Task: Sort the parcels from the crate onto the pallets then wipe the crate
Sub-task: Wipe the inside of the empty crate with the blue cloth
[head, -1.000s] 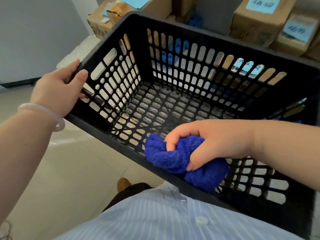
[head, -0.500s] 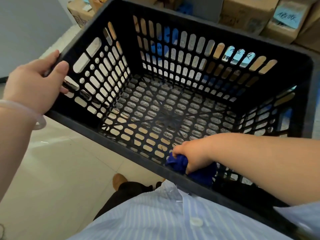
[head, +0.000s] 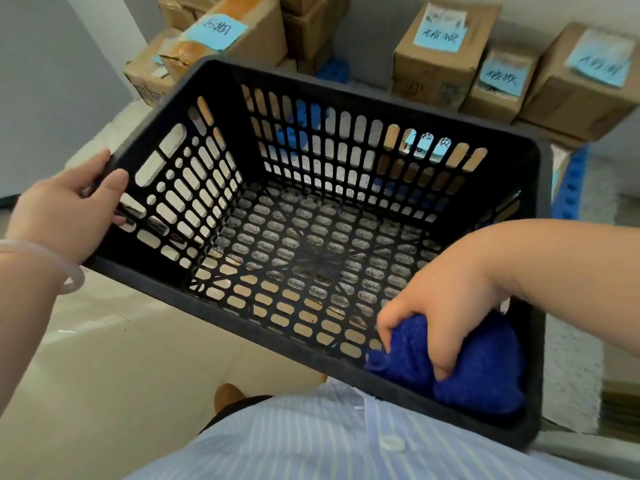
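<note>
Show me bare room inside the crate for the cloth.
The crate floor is bare from the left wall, held by the left hand, to the far wall. Crowded at the near right corner: right hand gripping the blue cloth.

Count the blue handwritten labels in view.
5. One label on the left box; three on the upper-right boxes; one glimpsed through the crate's far wall. More may hide behind the crate.
</note>
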